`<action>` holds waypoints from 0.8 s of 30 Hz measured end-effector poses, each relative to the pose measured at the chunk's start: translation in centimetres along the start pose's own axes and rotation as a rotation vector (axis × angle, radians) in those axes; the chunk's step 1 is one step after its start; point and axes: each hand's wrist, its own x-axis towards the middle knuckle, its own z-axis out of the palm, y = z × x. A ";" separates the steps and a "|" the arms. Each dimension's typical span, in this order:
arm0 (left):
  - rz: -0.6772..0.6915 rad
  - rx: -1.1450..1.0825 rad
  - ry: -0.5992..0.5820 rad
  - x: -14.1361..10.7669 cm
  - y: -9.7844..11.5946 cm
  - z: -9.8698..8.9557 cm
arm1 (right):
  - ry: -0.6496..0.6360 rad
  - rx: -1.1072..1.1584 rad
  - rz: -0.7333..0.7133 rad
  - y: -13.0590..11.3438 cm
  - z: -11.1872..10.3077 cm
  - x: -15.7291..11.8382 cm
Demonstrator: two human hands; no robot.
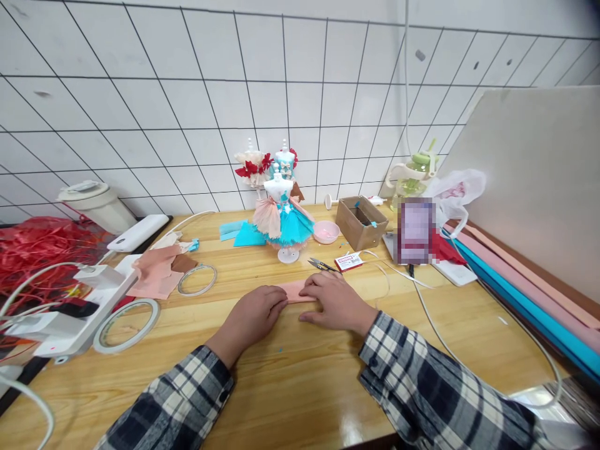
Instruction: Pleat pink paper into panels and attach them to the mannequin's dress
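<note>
A folded strip of pink crepe paper lies flat on the wooden table between my two hands. My left hand has its fingers pressed together on the strip's left end. Over the right end, my right hand holds the paper down with curled fingertips, its thumb lower on the wood. Just behind the right hand lie thread snips, partly covered by it. Beyond the strip stands a small white dress form in a blue and pink paper dress.
Two more dressed forms stand behind, beside a pink bowl and a cardboard box. Tape rolls, paper scraps and a power strip lie left. A phone, a trailing cable and coloured paper rolls are right.
</note>
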 end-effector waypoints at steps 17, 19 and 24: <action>-0.246 -0.074 0.066 0.1 0.5 0.1 | 0.005 0.215 0.326 0.0 1.5 0.6; -0.249 -0.096 0.076 0.5 0.3 0.3 | 0.021 0.233 0.371 0.0 1.5 0.6; -0.219 -0.136 0.070 1.1 -0.3 0.7 | 0.043 0.175 0.370 -0.2 1.6 0.7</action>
